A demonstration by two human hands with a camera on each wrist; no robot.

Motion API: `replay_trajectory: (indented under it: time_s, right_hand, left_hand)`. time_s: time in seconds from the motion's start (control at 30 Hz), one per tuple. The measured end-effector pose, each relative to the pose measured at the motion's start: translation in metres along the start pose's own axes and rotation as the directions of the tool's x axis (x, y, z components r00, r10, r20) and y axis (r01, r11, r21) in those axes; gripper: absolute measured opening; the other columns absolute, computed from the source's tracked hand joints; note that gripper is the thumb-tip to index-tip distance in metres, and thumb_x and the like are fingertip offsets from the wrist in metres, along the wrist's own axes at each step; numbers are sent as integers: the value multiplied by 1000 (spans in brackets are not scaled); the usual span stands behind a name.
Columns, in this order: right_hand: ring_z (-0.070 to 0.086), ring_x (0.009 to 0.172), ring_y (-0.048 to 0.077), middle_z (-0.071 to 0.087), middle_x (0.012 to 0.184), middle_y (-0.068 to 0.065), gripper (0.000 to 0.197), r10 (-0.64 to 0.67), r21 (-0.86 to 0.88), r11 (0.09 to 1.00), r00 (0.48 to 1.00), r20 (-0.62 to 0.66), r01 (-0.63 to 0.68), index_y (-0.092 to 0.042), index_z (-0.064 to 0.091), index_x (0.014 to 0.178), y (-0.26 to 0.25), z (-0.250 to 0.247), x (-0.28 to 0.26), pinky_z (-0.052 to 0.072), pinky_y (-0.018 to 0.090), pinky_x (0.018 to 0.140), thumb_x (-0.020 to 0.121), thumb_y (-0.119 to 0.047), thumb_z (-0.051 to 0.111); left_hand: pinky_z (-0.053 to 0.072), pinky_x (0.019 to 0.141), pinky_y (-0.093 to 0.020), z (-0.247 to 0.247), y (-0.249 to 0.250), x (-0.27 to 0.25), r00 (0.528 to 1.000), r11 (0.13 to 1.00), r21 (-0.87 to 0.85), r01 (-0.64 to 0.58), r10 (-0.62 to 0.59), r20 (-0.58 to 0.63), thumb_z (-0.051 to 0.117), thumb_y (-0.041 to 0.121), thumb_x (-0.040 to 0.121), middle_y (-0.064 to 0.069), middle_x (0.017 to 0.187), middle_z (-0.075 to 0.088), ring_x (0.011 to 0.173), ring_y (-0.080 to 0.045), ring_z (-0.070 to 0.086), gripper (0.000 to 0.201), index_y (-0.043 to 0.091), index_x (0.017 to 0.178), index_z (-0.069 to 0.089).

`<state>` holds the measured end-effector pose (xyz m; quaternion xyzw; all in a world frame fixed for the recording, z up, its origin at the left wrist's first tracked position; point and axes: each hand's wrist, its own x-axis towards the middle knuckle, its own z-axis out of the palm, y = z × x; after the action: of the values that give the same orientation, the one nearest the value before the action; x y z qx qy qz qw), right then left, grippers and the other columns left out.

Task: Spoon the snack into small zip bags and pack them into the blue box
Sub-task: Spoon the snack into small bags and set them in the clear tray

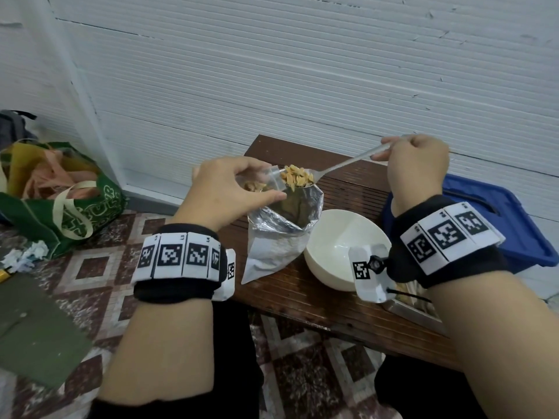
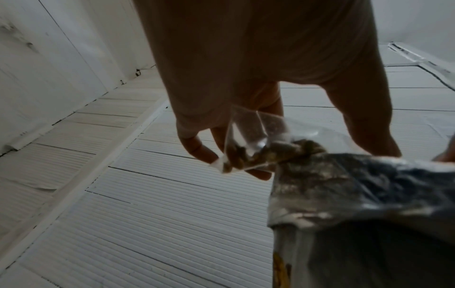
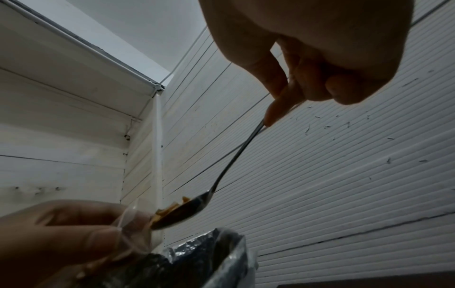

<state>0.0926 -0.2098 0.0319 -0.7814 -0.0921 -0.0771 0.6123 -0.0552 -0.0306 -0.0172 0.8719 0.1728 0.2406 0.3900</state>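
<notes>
The left hand (image 1: 233, 189) is pinching a small clear zip bag (image 1: 266, 179) by its mouth, thumb on the near side and fingers on the far side, holding it above the open silver foil snack pouch (image 1: 278, 237). The zip bag is transparent and creased, and a few tan snack pieces are lying at its bottom; the left wrist view is showing them bunched in the lower corner (image 2: 236, 157).

The right hand (image 1: 417, 170) is gripping the end of a metal spoon (image 1: 341, 166), fingers curled round the handle. The spoon's bowl is sitting at the mouth of the zip bag, heaped with pale golden, elongated snack pieces (image 1: 296, 176). From the right wrist view the bowl's underside (image 3: 182, 212) is touching the bag's rim.

The foil pouch is standing open on a dark brown slatted table (image 1: 302, 300), leaning slightly, with its silver lining showing. A white bowl (image 1: 329, 240) is resting just beside the pouch on its right. The blue box (image 1: 520, 219) is sitting at the table's right end, its lid on. A metal tray edge (image 1: 414, 313) is showing under the right wrist. A green shopping bag (image 1: 60, 204) is lying on the tiled floor at left.
</notes>
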Motion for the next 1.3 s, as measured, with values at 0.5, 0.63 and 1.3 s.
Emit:
replay_trajectory:
  time_s: [0.5, 0.63, 1.3]
  right_hand:
    - [64, 76, 3, 68, 84, -8, 22, -364, 137, 928, 923, 127, 347, -16, 65, 83, -20, 19, -26, 49, 14, 76, 96, -10, 48]
    - [62, 77, -2, 66, 90, -10, 19, -517, 196, 840, 856, 10, 505, -7, 64, 92, -19, 14, -30, 48, 14, 75, 97, -10, 46]
    - [45, 64, 23, 49, 53, -7, 19, -563, -365, 456, 581, 589, 812, -16, 64, 70, 51, 33, -56, 8, 29, 62, 84, -15, 51]
  left_hand:
    - [49, 91, -27, 21, 10, 2, 995, 993, -109, 45, -54, -84, 75, 69, 57, 22, 84, 65, 87, 7, 59, 39, 44, 85, 63]
    - [46, 67, -10, 17, 8, 2, 985, 961, -255, 105, -135, -104, 79, 49, 69, 14, 90, 66, 82, 5, 59, 24, 35, 84, 65]
    - [46, 78, -17, 8, 1, -1, 985, 933, -323, 157, -172, -18, 75, 53, 66, 15, 94, 70, 93, 3, 62, 27, 33, 84, 68]
